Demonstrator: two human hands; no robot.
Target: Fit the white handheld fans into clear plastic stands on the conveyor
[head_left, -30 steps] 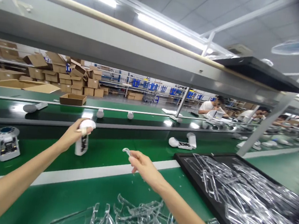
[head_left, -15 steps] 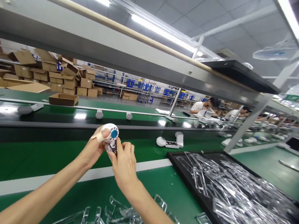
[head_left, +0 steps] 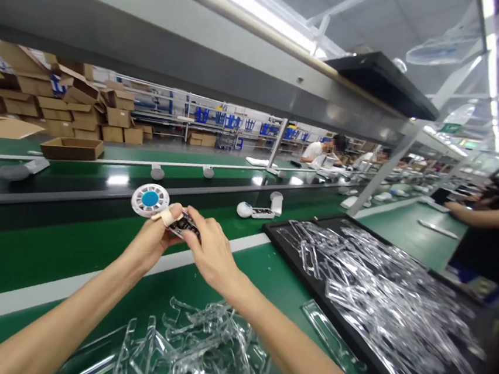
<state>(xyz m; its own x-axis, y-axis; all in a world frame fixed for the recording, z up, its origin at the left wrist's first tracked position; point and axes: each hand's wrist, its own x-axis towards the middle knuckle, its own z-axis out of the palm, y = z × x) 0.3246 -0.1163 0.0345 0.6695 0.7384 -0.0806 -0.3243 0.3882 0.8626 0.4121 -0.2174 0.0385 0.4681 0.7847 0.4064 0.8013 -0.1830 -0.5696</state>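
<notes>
Above the green bench I hold a white fan-like handheld device, its round vented head (head_left: 150, 200) with a blue centre pointing left. Its handle is uncovered on one side and shows dark inner parts (head_left: 185, 225). My left hand (head_left: 156, 234) is closed round the neck and handle, with a pale wrap on the thumb. On the handle's other end, the thumb and fingers of my right hand (head_left: 211, 245) are closed. Below my forearms lies a loose heap of clear plastic pieces (head_left: 211, 348). Part of the handle is hidden by my fingers.
A black tray (head_left: 286, 261) full of clear plastic pieces stands at right. A similar white device (head_left: 262, 213) lies opened on the bench. Farther back runs a dark conveyor (head_left: 227, 184) with more white parts. A cardboard tray (head_left: 72, 149) sits behind it; co-workers are at right.
The device has turned so its blue-centred head now points left and faces me more fully, with more of the handle's inner side showing. The camera view has swung to the right.
</notes>
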